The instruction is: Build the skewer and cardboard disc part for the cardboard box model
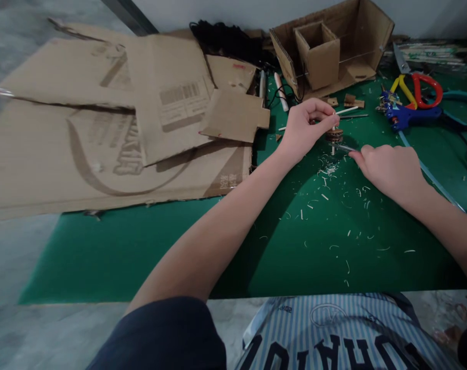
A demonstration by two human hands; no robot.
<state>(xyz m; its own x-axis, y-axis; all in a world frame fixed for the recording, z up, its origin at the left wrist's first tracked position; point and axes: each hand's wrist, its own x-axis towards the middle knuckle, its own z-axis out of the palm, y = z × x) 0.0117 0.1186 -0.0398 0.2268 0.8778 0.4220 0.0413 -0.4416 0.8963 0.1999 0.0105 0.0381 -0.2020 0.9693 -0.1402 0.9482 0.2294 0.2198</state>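
Note:
My left hand (308, 123) pinches the top of a thin pale wooden stick (333, 150), which stands upright over the green table. Around the stick sits a small stack of round cardboard discs (334, 135), just below my fingertips. My right hand (389, 164) is closed on a knife (344, 147), its handle mostly hidden in the fist. The thin metal blade points left and meets the stick beneath the discs, or lies right beside it. Pale curled wood shavings (329, 169) are heaped under the stick and scattered toward the table's front edge.
Flattened cardboard sheets (171, 123) cover the left side. A cardboard box structure (321, 59) stands at the back. To the right lie scissors (426, 91) with red and yellow handles and a blue glue gun (414, 117) with a cable. Small cardboard scraps (354, 100) lie behind my hands.

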